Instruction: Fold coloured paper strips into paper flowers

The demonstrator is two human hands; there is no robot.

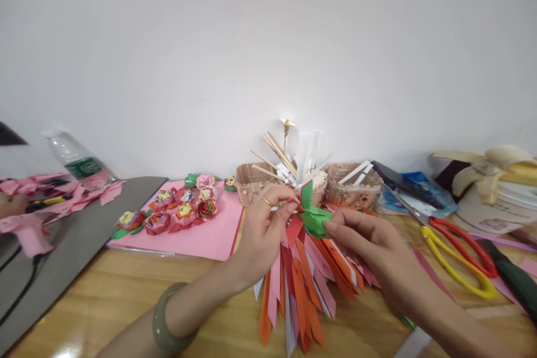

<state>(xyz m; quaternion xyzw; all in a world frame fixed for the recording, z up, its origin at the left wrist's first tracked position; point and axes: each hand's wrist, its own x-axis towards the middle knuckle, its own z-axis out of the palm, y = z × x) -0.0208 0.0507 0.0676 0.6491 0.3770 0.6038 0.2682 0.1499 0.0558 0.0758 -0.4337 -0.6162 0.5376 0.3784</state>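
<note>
Between my two hands is a green folded-paper piece (318, 220), with a green strip (307, 194) standing up from it. My right hand (369, 238) is closed, its thumb and fingers pinching the right edge of the green piece. On the other side my left hand (266, 229) is closed in a pinch, fingertips on a small red paper strip (295, 228) at the green piece's left. A ring and a jade-coloured bangle (164, 319) are on that arm. Just below the hands, folded paper strips (300, 302) in orange, pink and white fan out over the wooden table (201, 302).
Several finished paper flowers lie on a pink sheet (218, 240) at left. A pink glue gun (29, 233) and plastic bottle (79, 159) are farther left. Two woven baskets (251, 182) hold sticks and paper rolls. Scissors (457, 257) and a banana peel (465, 179) are at right.
</note>
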